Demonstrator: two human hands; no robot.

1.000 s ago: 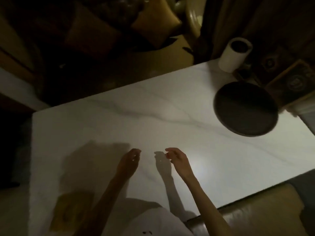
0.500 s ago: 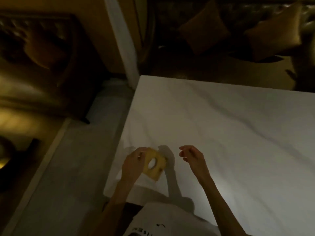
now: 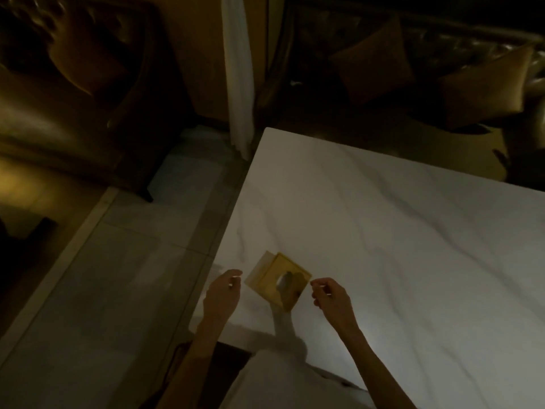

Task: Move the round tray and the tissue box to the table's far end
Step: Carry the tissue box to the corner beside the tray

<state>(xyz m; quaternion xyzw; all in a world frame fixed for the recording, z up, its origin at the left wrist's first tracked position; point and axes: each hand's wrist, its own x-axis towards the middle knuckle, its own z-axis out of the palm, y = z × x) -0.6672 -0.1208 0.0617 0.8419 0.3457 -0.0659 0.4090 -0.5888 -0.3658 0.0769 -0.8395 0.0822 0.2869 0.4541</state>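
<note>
A square yellow tissue box (image 3: 277, 280) with an oval slot in its top sits near the white marble table's (image 3: 398, 231) near-left corner. My left hand (image 3: 221, 296) hovers just left of the box, fingers curled and apart, a small gap from its side. Just right of the box is my right hand (image 3: 331, 299), its fingertips close to the box's right corner and holding nothing. The round tray is out of view.
The table's left edge drops to a pale tiled floor (image 3: 103, 290). A dark armchair (image 3: 73, 84) stands at far left, a sofa with cushions (image 3: 383, 69) beyond the table's far edge, and a white curtain (image 3: 239, 69) hangs between them.
The view swung left, away from the round tray and paper roll, to the table's left corner. My left hand came off the box and my right hand moved in beside it.
</note>
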